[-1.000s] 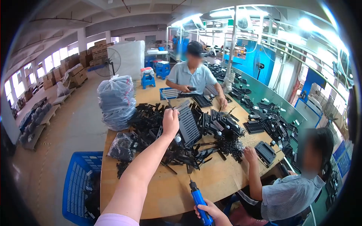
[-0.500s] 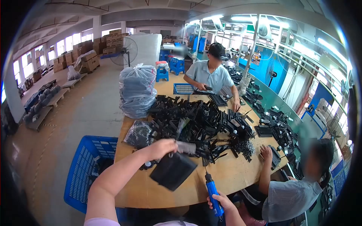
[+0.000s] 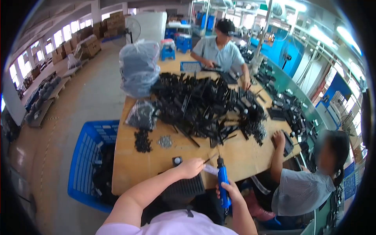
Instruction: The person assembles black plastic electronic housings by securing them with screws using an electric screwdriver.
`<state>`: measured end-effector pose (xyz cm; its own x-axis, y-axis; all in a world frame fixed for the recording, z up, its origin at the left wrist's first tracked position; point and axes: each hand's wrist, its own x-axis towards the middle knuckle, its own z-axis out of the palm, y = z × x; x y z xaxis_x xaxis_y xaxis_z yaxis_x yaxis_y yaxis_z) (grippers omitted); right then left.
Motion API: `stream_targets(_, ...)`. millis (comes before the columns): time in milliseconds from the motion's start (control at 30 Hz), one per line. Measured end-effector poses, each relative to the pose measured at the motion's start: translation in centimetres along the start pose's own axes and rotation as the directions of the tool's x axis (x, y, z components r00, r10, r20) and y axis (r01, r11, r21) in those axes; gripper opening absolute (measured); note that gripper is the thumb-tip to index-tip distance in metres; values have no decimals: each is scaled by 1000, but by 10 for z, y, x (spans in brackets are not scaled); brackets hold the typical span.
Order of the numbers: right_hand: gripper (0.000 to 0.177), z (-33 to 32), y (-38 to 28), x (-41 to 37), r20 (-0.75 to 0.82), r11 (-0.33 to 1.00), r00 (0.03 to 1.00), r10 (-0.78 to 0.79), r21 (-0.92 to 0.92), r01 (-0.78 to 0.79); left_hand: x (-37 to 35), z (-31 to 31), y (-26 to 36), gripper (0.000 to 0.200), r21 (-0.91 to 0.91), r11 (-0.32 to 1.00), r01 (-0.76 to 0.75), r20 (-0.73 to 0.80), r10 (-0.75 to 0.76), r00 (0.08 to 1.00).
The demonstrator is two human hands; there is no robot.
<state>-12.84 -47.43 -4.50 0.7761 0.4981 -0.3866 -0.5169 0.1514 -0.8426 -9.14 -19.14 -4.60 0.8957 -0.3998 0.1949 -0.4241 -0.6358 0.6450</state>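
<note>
My left hand is closed at the upper edge of a black ribbed panel at the front of the table. A pale translucent strip and a thin dark piece stick out past its fingers; what the fingertips pinch is partly hidden. Wrapped round a blue electric screwdriver is my right hand. The screwdriver stands nearly upright, bit pointing away from me, just right of the strip. A small black part with a white round knob sits beside my left wrist.
Black plastic parts are heaped mid-table. Dark screws and silver screws form small piles on the left, near bagged parts. A blue crate stands left of the table. One co-worker works opposite, another at right.
My left hand has come down and toward me with the black panel, from above the table to its front edge. The screw piles now show. The screwdriver has shifted slightly up in view.
</note>
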Motion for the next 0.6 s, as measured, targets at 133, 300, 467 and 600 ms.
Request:
stream_targets(133,45,1,-2,-12,-65,1000,998,-6,1,6,-10,10,44,33,248,959,137,-314,-54,948)
stream_targets(300,42,-9,-2,-18,-111,1000,994,-2,12,3,-65,32,99,84,339,877,342,-256,-263,930)
stream_targets(467,52,-12,0,-20,-132,1000,991,-1,-3,0,-79,42,90,71,511,837,197,-120,-158,980)
stream_targets(600,50,-11,-2,-20,-124,999,992,6,-45,-12,-82,24,71,56,500,864,-51,54,28,998)
